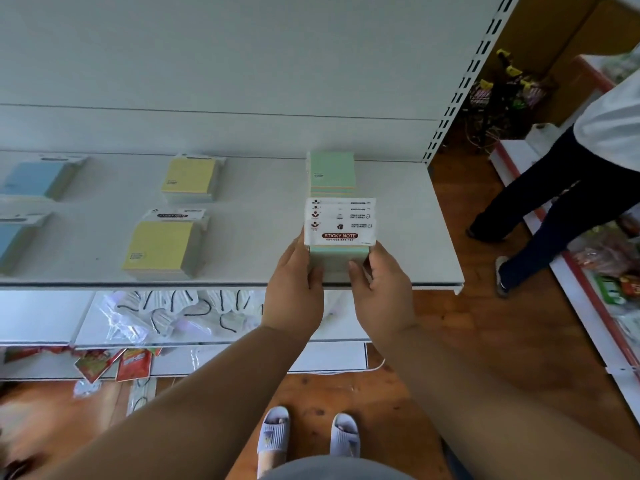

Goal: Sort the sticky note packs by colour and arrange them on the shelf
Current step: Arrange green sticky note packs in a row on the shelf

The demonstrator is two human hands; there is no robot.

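1. We clasp the stack of green paper sticky note packs (339, 233) between left hand (294, 289) and right hand (382, 289), squaring its sides.
2. The stack sits at the white metal shelf (415, 216)'s front edge, near the right corner.
3. Yellow packs (166, 249) occupy the centre, blue packs (31, 180) the left end, separating colours.

Packs: blue (33, 180), yellow (188, 180), green (333, 174); white shelf (242, 237).

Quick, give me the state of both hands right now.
Left hand: closed on the left side of the green packs.
Right hand: closed on the right side of the same green packs, at the shelf front.
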